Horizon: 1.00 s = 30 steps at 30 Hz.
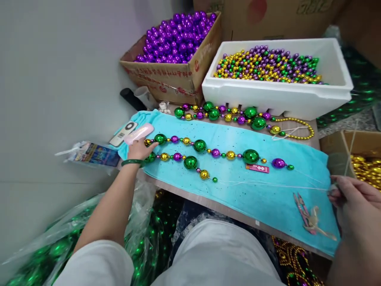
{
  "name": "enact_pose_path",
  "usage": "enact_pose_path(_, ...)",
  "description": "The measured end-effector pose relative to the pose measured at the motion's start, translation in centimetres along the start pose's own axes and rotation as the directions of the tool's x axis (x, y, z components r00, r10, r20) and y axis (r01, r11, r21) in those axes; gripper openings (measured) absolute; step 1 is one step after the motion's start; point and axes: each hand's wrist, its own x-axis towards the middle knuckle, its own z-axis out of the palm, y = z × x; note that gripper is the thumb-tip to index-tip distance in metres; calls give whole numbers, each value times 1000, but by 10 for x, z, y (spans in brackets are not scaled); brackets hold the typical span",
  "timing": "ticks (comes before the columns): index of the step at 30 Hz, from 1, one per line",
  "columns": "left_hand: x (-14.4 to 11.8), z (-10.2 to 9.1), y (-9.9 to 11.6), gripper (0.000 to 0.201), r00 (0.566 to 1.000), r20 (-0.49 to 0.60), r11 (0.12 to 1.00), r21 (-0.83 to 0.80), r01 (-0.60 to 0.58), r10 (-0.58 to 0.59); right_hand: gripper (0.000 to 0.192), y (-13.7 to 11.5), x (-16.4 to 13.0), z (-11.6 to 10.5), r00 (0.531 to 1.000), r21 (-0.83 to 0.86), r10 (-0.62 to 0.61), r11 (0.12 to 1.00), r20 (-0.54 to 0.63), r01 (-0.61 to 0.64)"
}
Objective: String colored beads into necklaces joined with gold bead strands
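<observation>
A bead strand (200, 145) of green, purple and gold balls lies in two rows on a turquoise towel (238, 214). My left hand (139, 150), a green bangle at its wrist, rests over the strand's left bend and covers some beads; its thumb is stretched out. Pale string (282, 186) runs from both rows' right ends to my right hand (354, 192), whose fingers are pinched on it at the towel's right edge. Below that string lie small pink-handled scissors (303, 214), partly wrapped. A pink packet (257, 169) lies beside the upper row's large green ball.
Behind stand a carton (166, 77) of purple balls and a white foam box (274, 91) of mixed beads. A finished-looking bead necklace (214, 114) lies along the towel's back edge. Phone (123, 134), pink case (139, 133) and bagged packet (98, 154) are at left; gold beads (367, 169) at right.
</observation>
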Motion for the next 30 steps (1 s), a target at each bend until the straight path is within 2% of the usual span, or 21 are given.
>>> enact_pose_path(1,10,-1,-3,79,997,77,1000,20,-23,21,18,0,0,1,1000,-13,-20,1000,14,21)
enact_pose_path(3,25,-1,-2,81,981,146,991,28,-133,128,18,0,0,4,996,-17,-70,997,57,71)
enact_pose_path(6,43,1,11,67,949,148,959,12,-283,278,17,2,0,10,995,-35,-79,996,59,81)
enact_pose_path(9,60,0,29,49,942,149,952,-6,-305,302,17,0,2,14,996,-40,-67,997,57,69)
enact_pose_path(12,67,-9,50,46,956,69,959,-11,-285,285,16,-6,2,13,995,-32,-72,997,68,74)
enact_pose_path(13,64,-13,60,46,959,-19,960,-6,-281,281,15,-8,2,12,993,-24,-78,996,86,81)
enact_pose_path(15,49,-18,82,53,944,-125,951,-16,-308,304,13,-13,1,10,986,8,-100,995,132,100)
enact_pose_path(17,17,-18,107,49,864,-270,889,-56,-455,426,13,-17,1,9,980,58,-111,993,164,103)
enact_pose_path(18,-5,-16,119,45,801,-259,814,-83,-575,539,14,-19,0,8,978,84,-110,992,176,97)
enact_pose_path(19,-30,-11,130,42,713,-214,707,-117,-697,668,14,-21,0,7,976,112,-112,989,188,92)
enact_pose_path(20,-55,-4,140,40,583,-131,565,-155,-811,802,15,-23,0,5,973,140,-114,986,203,87)
enact_pose_path(21,-81,5,147,36,432,-40,420,-173,-891,901,15,-24,-1,3,968,170,-118,982,220,81)
enact_pose_path(22,-104,15,153,33,325,26,325,-167,-931,945,15,-25,-1,1,964,197,-122,977,236,75)
enact_pose_path(23,-123,25,157,31,265,55,270,-152,-951,963,15,-26,0,-2,962,223,-122,973,246,66)
enact_pose_path(24,-138,35,158,29,231,75,240,-136,-961,970,14,-26,1,-6,960,246,-118,968,252,55)
enact_pose_path(25,-148,43,158,27,225,81,233,-115,-966,971,14,-26,2,-9,960,268,-113,963,256,42)
enact_pose_path(27,-155,55,154,27,248,61,252,-74,-965,967,14,-22,6,-18,965,304,-99,953,244,20)
enact_pose_path(30,-149,61,143,28,278,1,278,-48,-959,961,15,-15,14,-31,980,331,-67,944,187,1)
